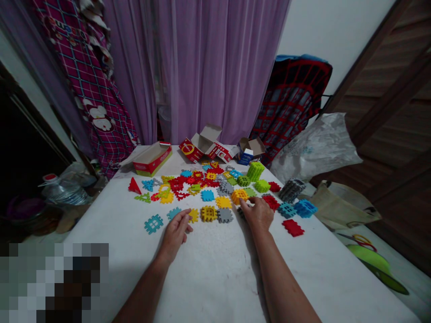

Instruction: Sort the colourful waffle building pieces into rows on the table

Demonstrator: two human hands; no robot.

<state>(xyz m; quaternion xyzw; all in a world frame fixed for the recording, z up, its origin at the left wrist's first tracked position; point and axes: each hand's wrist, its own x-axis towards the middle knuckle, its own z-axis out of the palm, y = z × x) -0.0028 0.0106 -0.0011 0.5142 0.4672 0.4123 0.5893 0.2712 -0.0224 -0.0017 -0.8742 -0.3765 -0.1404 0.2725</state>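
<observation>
- The landmark is the mustard-yellow block (208,213), in the front row of pieces on the white-covered table (215,273).
- Left hand (175,231): left of the block, index finger stretched toward a yellow tile (194,216) just beside the block; fingers loosely bent and close together. Whether the tips touch that tile cannot be told.
- Right hand (258,214): right of the block, fingers bent down at the near side of the orange-yellow block (239,196), which sits behind and right of the landmark. Whether they pinch it cannot be told.
- Grey tiles (225,215) sit against the landmark's right side, leaving a narrow strip of cloth before the right hand.
- Beyond the left hand, a teal lattice tile (153,223) lies well left of the landmark, with cloth between it and the table's left edge.
- Well to the right, a blue lattice block (305,208) stands close to the right edge; a red tile (292,227) lies nearer the front.
- Behind the landmark, a crowded heap of red pieces (195,180) and others reaches toward three open boxes (153,158) along the far edge.
- In front of it, a broad stretch of cloth runs between the forearms.
</observation>
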